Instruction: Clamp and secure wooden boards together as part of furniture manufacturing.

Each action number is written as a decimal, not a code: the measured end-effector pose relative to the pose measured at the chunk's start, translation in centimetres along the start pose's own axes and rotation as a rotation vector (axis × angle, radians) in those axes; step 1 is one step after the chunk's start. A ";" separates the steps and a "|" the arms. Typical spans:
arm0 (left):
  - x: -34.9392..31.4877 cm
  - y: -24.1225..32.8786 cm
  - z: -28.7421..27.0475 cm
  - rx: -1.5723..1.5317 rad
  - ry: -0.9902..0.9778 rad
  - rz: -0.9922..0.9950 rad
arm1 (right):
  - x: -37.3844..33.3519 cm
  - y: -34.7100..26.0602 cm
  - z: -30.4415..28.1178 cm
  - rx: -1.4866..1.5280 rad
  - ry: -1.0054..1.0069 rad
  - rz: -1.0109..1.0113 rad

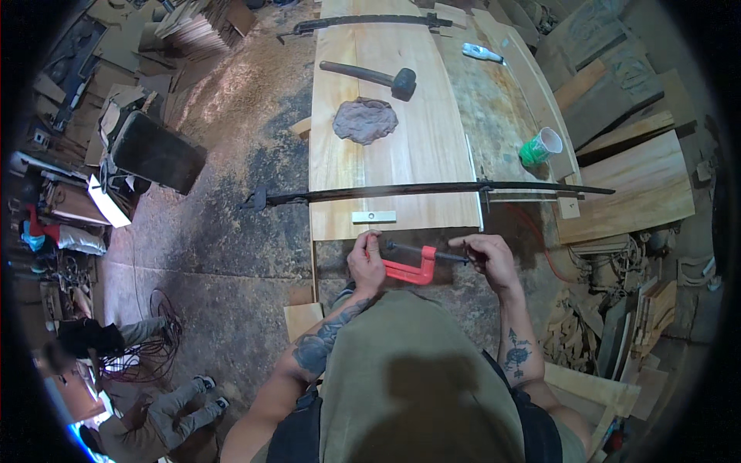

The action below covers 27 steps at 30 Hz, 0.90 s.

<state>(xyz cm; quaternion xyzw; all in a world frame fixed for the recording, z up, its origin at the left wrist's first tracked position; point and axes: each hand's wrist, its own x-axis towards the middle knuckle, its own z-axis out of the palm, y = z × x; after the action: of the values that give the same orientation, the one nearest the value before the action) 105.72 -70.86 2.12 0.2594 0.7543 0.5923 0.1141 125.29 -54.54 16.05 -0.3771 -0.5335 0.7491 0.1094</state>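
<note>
My left hand [366,262] is closed around the frame of a red C-clamp [421,272], just off the near edge of a pale wood panel [409,166]. The clamp's dark screw [449,256] points right, toward my right hand [494,260]. That hand is at the screw's outer end with the index finger stretched out above it; whether the fingertips touch the screw is hard to tell. On the panel, close to its near edge, lies a small light wood strip [374,217] with a round mark in its middle.
A long dark bar clamp [386,190] spans the panel, and another bar clamp [370,23] crosses its far end. A rubber mallet [403,83] and a crumpled greyish cloth [365,121] lie between them. At right are a green cup [540,147] and white bottle [482,52]. People are at lower left.
</note>
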 end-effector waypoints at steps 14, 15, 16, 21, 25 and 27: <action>0.1 -1.6 -0.8 -0.019 0.147 -0.020 | -0.2 3.3 0.8 -0.242 0.067 0.212; 0.1 -1.0 -1.0 -0.016 0.146 -0.020 | 0.5 3.2 1.2 -0.307 0.140 0.214; 0.0 -0.2 -1.0 -0.020 0.120 -0.021 | 1.0 3.2 1.2 -0.304 0.140 0.214; -0.3 -0.5 -1.0 -0.045 0.114 0.021 | 1.5 2.2 1.5 -0.347 0.147 -0.208; -0.9 -1.7 -1.3 -0.013 0.155 0.002 | -1.3 0.1 1.9 -0.525 -0.184 -0.283; -0.8 -2.2 -1.5 -0.001 0.192 -0.041 | -2.4 1.1 1.8 -0.623 -0.392 -0.200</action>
<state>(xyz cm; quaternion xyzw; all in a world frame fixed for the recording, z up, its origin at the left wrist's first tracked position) 105.10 -72.93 0.32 0.1860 0.7666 0.6123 0.0534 126.02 -57.62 16.43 -0.1876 -0.7807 0.5946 -0.0420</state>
